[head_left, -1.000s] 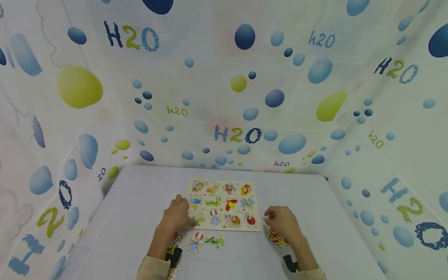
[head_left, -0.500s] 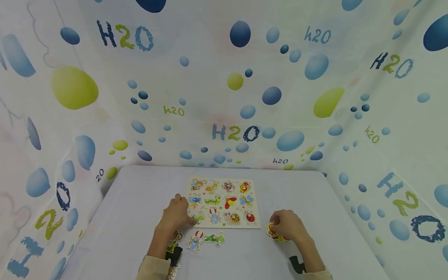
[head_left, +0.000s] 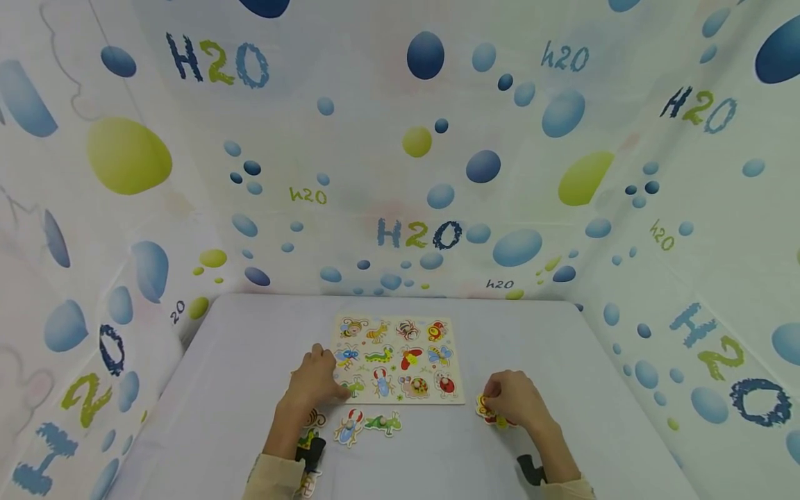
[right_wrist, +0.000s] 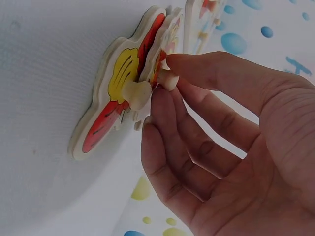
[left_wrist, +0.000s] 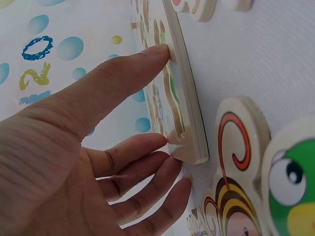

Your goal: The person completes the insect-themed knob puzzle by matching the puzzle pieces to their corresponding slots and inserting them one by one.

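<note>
Right hand [head_left: 514,399] pinches a knobbed puzzle piece [head_left: 480,405] while the left hand [head_left: 312,378] steadies the puzzle board [head_left: 400,357].
Head view: compared with a second ago, the right hand has dropped from beside the board to the piece on the table's right side, so the piece now seems gripped, though not visibly lifted. The board lies about midway between the left and right edges of the table [head_left: 250,340]; a beetle piece [head_left: 348,429] and grasshopper piece [head_left: 382,423] lie nearer the table's near edge. Left wrist view: the hand is loosely spread, its thumb and fingertips touching the board around a corner. Right wrist view: thumb and fingertips almost meet around the wooden knob [right_wrist: 168,80], just beside a red-and-yellow piece [right_wrist: 123,73].
</note>
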{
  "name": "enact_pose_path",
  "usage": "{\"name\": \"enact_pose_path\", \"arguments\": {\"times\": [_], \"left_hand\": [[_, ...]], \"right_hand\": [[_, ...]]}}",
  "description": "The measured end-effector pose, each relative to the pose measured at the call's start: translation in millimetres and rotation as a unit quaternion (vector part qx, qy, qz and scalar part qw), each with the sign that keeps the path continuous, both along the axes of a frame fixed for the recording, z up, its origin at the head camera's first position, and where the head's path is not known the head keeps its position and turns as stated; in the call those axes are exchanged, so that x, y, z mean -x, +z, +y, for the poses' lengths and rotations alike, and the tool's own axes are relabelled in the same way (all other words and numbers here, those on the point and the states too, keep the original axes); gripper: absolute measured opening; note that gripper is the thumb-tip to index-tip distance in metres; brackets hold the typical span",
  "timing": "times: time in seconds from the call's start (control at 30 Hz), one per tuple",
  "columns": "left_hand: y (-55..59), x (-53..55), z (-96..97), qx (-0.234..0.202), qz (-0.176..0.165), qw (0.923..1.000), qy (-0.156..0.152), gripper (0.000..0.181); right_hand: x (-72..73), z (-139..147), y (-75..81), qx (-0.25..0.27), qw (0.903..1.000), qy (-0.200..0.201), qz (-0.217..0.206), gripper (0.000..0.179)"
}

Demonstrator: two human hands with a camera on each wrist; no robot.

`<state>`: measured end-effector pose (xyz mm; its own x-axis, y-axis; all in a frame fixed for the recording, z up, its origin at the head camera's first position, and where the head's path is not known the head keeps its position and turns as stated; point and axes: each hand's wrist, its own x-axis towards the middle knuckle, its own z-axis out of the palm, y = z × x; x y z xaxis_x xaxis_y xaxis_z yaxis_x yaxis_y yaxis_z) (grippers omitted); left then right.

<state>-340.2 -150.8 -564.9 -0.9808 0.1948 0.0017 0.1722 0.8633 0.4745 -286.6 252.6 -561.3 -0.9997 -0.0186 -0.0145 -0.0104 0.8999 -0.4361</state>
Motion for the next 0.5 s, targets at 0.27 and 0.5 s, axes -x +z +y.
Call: {"name": "enact_pose_path", "arguments": {"times": [0.27, 0.5], "left_hand": [[-2.7, 2.5, 0.0, 0.001, 0.001, 1.0, 0.005, 0.063], [-3.1, 1.6, -0.6, 0.006, -0.007, 0.9999, 0.009, 0.065]], "right_hand": [[3.0, -1.3, 1.7, 0.022, 0.9997, -0.003, 0.003, 0.017], [3.9, -3.8, 3.4, 0.028, 0.9996, 0.0, 0.009, 0.017]]}}
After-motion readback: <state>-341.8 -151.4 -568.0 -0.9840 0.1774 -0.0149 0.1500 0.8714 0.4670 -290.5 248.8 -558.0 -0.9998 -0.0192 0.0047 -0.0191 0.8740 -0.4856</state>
